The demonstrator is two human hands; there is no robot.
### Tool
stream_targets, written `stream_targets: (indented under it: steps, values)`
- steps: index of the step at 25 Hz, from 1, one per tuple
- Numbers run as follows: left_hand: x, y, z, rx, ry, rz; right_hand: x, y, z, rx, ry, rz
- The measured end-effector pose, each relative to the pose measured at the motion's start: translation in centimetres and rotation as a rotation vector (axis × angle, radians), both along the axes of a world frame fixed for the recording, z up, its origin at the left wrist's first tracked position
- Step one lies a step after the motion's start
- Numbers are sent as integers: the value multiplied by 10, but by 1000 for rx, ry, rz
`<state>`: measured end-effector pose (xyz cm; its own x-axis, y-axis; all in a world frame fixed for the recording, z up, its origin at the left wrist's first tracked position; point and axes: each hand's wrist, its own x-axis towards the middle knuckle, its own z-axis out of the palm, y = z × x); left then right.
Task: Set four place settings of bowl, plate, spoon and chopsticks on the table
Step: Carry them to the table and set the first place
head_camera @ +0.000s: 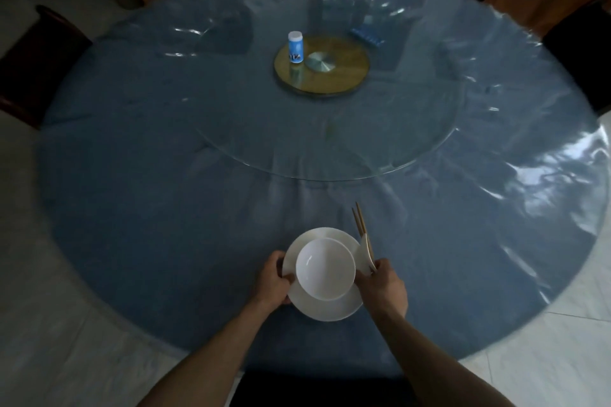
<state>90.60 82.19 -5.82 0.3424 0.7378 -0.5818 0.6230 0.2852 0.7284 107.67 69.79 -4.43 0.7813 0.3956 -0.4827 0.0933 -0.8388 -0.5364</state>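
A white bowl [325, 269] sits on a white plate [330, 309] near the front edge of the round blue table [165, 208]. My left hand [272, 279] grips the plate's left rim. My right hand [382, 286] is at the plate's right side and holds a pair of wooden chopsticks [360, 223] together with a white spoon [365, 254]; the chopstick tips point away from me. Whether the plate rests on the table or hovers just above it I cannot tell.
A clear glass turntable [324, 172] covers the table's middle, with a round wooden base [350, 76] at its centre. A white and blue bottle [296, 47] stands on that base. A blue packet [367, 36] lies behind it. Dark chairs [36, 63] stand around the table.
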Motion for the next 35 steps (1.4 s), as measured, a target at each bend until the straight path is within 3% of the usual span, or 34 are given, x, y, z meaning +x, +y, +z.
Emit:
stream_targets:
  steps: [12, 17, 19, 21, 23, 29, 32, 35]
  values:
    - [10, -2, -4, 261, 189, -165, 27, -10, -8, 33, 48, 10]
    - [1, -19, 20, 547, 217, 61, 45, -21, 2, 82, 19, 290]
    - [13, -34, 38, 845, 171, -89, 47, -23, 7, 70, 5, 440]
    - [40, -49, 53, 1143, 123, -422, 44, -23, 12, 61, -22, 577]
    - [67, -60, 60, 1303, 109, -679, 42, -22, 17, 81, -57, 658]
    - [83, -69, 62, 1326, 203, -791, 42, -25, 29, 114, 1, 655]
    - [77, -62, 66, 1179, 277, -757, 44, -33, 34, 107, 58, 552]
    - [75, -46, 71, 941, 424, -799, 45, -43, 41, 230, 135, 380]
